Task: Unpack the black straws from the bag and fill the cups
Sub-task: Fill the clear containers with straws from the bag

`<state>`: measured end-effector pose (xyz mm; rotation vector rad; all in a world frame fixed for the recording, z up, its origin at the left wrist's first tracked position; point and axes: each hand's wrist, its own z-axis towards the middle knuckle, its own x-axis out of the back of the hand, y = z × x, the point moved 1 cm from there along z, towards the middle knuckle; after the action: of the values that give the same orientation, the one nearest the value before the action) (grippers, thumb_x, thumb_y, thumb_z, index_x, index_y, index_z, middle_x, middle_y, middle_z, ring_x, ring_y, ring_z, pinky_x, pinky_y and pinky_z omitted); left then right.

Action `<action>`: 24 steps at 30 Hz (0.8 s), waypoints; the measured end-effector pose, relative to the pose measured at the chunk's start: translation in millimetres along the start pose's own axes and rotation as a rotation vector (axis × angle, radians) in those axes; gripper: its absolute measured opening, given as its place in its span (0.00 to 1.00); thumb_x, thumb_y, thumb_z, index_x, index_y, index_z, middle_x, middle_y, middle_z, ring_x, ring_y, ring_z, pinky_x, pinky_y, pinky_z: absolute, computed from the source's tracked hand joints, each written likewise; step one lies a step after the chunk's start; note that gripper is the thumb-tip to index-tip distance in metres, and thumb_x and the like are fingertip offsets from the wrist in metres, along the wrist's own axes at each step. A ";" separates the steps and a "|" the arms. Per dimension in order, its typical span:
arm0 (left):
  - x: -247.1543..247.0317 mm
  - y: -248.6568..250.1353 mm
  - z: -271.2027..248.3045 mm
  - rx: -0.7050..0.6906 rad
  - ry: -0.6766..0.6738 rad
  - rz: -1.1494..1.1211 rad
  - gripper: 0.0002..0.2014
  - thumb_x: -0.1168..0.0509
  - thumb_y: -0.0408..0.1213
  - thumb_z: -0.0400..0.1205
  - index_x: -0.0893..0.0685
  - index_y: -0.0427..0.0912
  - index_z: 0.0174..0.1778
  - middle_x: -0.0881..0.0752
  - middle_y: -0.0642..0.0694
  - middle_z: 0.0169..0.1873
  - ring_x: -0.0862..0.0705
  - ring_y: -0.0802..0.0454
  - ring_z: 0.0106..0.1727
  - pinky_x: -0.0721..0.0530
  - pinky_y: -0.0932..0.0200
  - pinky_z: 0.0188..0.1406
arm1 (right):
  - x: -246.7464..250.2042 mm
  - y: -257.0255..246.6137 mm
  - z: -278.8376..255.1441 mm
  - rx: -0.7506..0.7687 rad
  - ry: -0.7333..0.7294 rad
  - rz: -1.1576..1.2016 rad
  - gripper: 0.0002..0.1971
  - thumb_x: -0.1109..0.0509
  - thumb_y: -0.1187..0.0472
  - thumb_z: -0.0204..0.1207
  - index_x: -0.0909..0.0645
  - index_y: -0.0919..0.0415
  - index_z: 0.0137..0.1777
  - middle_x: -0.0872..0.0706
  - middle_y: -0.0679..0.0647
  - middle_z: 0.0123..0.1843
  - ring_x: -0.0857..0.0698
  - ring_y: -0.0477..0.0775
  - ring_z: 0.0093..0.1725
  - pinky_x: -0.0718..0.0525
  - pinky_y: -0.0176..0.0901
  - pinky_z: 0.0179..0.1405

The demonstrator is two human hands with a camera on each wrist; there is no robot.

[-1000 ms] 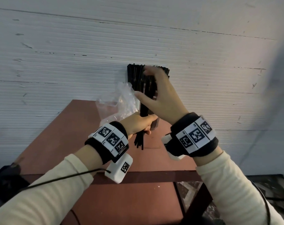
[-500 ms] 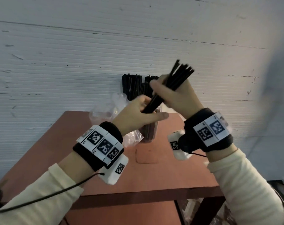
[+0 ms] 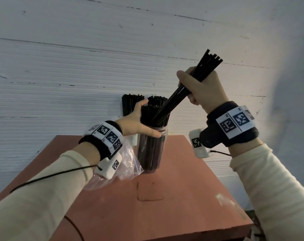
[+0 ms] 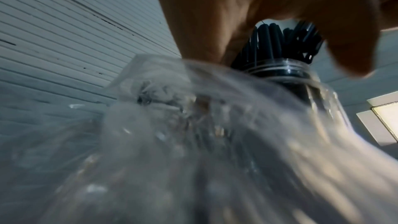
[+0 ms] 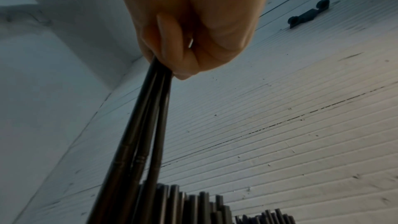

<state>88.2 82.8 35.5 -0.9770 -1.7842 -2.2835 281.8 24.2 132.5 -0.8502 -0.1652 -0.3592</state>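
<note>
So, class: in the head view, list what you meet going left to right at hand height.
Left hand → cup of straws → bunch of straws → right hand.

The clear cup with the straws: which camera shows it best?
The head view: the whole cup stands on the table, packed with straws. The left wrist view shows only its rim behind the bag. The right wrist view shows only straw tips.

Reddish-brown table (image 3: 182, 197), centre-bottom of frame.
On it: clear cup (image 3: 152, 150) w/ black straws, crumpled plastic bag (image 3: 128, 164) beside; poss. 2nd cup behind.
</note>
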 end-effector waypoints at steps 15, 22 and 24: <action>-6.3 -10.7 13.5 -0.058 0.003 -0.119 0.43 0.19 0.61 0.56 0.20 0.50 0.67 0.11 0.52 0.57 0.13 0.55 0.61 0.19 0.49 0.69 | -16.6 2.8 14.8 0.105 -0.078 -0.159 0.16 0.33 0.60 0.78 0.23 0.74 0.35 0.24 0.61 0.25 0.29 0.50 0.15 0.31 0.33 0.16; -5.3 -11.1 14.4 -0.054 -0.024 -0.162 0.37 0.20 0.55 0.61 0.18 0.49 0.67 0.11 0.51 0.58 0.15 0.54 0.63 0.23 0.49 0.72 | -27.7 7.2 20.6 0.133 -0.115 -0.179 0.17 0.33 0.60 0.79 0.23 0.74 0.35 0.28 0.50 0.23 0.32 0.43 0.17 0.33 0.32 0.18; -5.0 -10.6 12.5 -0.045 -0.062 -0.171 0.36 0.21 0.54 0.63 0.19 0.48 0.67 0.11 0.51 0.58 0.15 0.54 0.63 0.22 0.52 0.71 | -28.9 8.4 23.6 0.147 -0.139 -0.200 0.17 0.32 0.59 0.79 0.22 0.74 0.35 0.27 0.51 0.24 0.30 0.42 0.18 0.33 0.30 0.19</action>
<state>93.0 95.8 25.3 -0.9470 -1.9182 -2.4288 258.1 54.2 133.8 -0.7148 -0.4033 -0.4694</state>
